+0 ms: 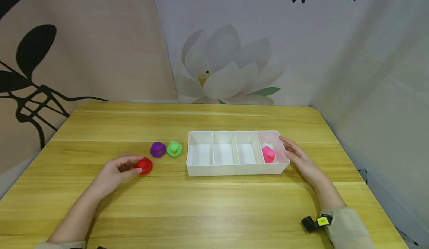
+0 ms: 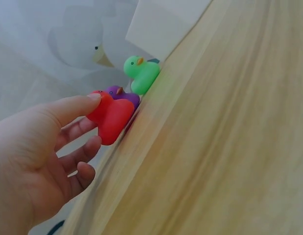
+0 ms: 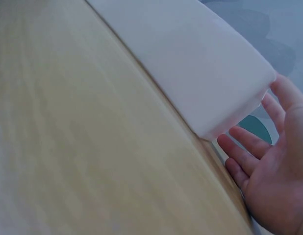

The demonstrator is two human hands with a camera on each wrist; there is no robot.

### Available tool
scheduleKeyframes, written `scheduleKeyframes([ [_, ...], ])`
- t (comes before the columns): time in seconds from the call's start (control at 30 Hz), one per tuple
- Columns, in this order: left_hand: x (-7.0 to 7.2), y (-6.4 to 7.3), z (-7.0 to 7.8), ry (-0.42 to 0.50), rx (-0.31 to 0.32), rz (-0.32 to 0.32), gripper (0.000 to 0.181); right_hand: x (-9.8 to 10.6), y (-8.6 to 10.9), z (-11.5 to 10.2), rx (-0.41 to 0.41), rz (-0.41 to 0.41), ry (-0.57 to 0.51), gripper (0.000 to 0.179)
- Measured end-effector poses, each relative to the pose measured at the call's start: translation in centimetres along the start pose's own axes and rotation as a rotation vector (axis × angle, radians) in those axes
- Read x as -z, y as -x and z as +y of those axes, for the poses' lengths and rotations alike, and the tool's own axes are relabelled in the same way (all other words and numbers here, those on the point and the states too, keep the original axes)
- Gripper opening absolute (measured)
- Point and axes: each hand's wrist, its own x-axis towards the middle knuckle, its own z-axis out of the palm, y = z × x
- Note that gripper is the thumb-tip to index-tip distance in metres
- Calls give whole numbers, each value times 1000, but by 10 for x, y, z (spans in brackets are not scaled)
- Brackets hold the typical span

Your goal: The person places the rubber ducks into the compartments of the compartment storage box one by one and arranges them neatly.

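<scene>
My left hand (image 1: 115,172) pinches a red rubber duck (image 1: 144,166) between thumb and fingers, low over the table at the left. In the left wrist view, the thumb lies against the head of the red duck (image 2: 112,117). Just beyond it are a purple rubber duck (image 1: 158,149) and a green rubber duck (image 1: 174,149), side by side. A white four-section box (image 1: 231,170) stands to their right, with a pink rubber duck (image 1: 268,154) in its rightmost compartment. My right hand (image 1: 303,163) touches the box's right end with loosely extended fingers.
The wooden table (image 1: 214,211) reaches back to a cloth backdrop (image 1: 234,3) printed with a lotus and leaves. A black wrist device (image 1: 315,223) with a yellow label sits at the right sleeve (image 1: 348,228).
</scene>
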Motion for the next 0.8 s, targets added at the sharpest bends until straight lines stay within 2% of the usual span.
scheduleKeyframes([
  [0.3,2,-2,9,-5,-12,-6,30,-1,0,-1,18,-10,-8,53],
  [0.8,-2,1,45,33,-143,1,31,-2,1,-2,4,-3,-3,53],
])
